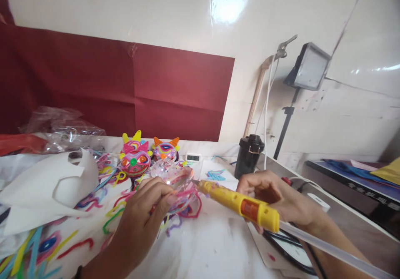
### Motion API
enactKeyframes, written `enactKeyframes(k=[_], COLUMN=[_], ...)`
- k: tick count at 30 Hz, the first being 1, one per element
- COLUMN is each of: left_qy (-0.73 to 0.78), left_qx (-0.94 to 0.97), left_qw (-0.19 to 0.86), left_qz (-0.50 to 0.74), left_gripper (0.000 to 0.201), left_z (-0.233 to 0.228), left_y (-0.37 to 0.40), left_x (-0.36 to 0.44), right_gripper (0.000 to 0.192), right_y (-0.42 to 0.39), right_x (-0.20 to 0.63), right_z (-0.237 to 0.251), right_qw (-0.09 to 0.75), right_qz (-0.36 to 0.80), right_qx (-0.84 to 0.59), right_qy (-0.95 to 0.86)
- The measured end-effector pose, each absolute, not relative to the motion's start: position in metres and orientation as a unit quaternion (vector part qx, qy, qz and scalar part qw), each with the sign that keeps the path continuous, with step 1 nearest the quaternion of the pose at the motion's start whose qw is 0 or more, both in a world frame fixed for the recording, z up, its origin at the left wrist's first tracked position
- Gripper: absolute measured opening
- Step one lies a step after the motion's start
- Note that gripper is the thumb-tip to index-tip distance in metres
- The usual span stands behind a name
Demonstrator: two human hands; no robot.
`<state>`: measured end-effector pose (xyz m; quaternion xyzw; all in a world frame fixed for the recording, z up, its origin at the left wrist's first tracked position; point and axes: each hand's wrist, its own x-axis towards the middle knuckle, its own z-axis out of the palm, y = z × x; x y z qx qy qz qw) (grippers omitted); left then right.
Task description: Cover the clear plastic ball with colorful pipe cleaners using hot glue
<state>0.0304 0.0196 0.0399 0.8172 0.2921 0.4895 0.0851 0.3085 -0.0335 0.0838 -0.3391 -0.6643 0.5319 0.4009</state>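
Note:
My right hand [278, 195] is wrapped round a yellow hot glue gun [229, 197], and a long translucent glue stick [325, 245] sticks out of its back end. The gun's nozzle points left, close to a clear plastic craft piece [181, 179] with pink and other coloured pipe cleaners. Whether the nozzle touches the piece I cannot tell. My left hand [143, 210] pinches this craft piece between thumb and fingers, hiding part of it. Just beyond stand decorated animal heads with ears, one pink-eared [136, 162] and one orange-eared [165, 149].
Loose pipe cleaners [114, 216] and a cut white sheet [71, 187] cover the left side. At the back are a small digital display [193, 158] and a black lidded cup [249, 156]. Black cable [290, 250] lies under my right arm; a lamp [311, 66] stands behind.

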Motion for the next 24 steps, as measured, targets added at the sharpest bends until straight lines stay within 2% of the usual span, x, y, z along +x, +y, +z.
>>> enactKeyframes(k=[6, 13, 17, 21, 24], left_qy=[0.307, 0.346, 0.360, 0.373, 0.380], left_qx=[0.807, 0.787, 0.750, 0.720, 0.710], left_qw=[0.096, 0.122, 0.138, 0.143, 0.144], left_qz=[0.495, 0.496, 0.538, 0.567, 0.575], left_gripper=[0.023, 0.025, 0.023, 0.019, 0.018], left_z=[0.042, 0.048, 0.044, 0.041, 0.043], left_y=[0.020, 0.028, 0.037, 0.042, 0.041], left_x=[0.031, 0.026, 0.021, 0.018, 0.017], right_gripper=[0.031, 0.039, 0.034, 0.035, 0.011], right_y=[-0.030, -0.035, -0.049, -0.059, -0.058], right_x=[0.313, 0.309, 0.290, 0.259, 0.235], right_z=[0.081, 0.083, 0.082, 0.073, 0.061], right_qw=[0.384, 0.397, 0.318, 0.199, 0.140], right_qz=[0.526, 0.441, 0.296, 0.170, 0.071], right_qx=[-0.353, -0.367, -0.457, -0.436, -0.413], right_qy=[-0.672, -0.716, -0.776, -0.861, -0.897])
